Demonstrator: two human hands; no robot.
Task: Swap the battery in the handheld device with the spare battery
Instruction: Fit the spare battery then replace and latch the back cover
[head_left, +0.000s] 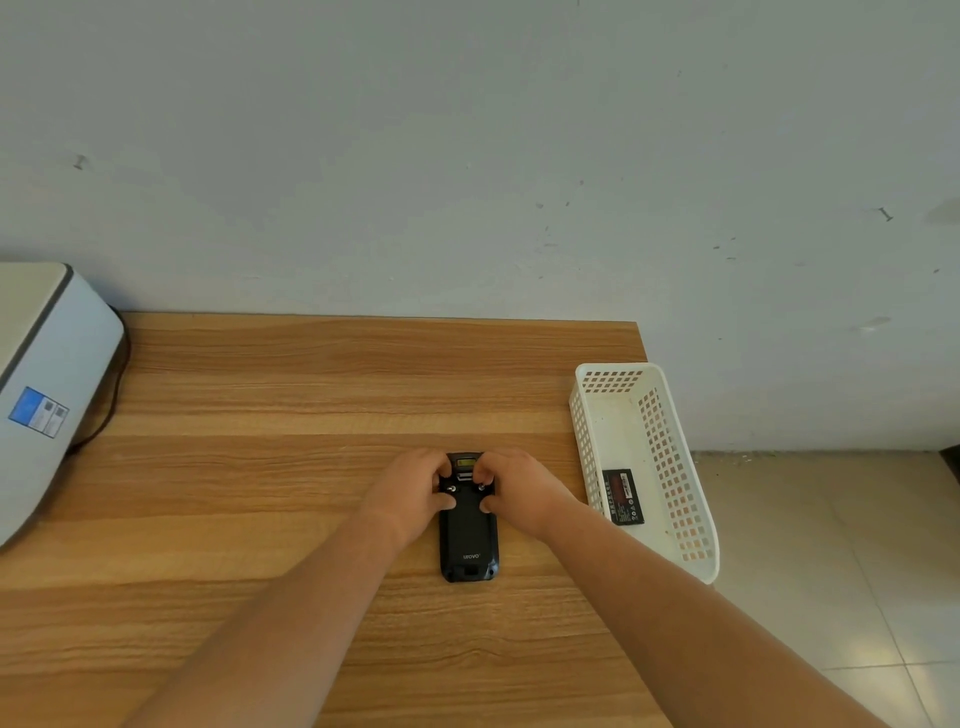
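Observation:
A black handheld device (469, 540) lies face down on the wooden table, its back cover on and its scanner window pointing away from me. My left hand (413, 491) grips its upper left side, thumb pressed by the left latch. My right hand (519, 488) grips the upper right side, thumb by the right latch. A black battery (623, 496) with a red label lies flat inside the white basket (670, 457) at the table's right edge.
A white and grey machine (47, 395) with a blue sticker stands at the table's left edge, a dark cable running behind it. The wall rises right behind the table. Tiled floor lies to the right, beyond the basket.

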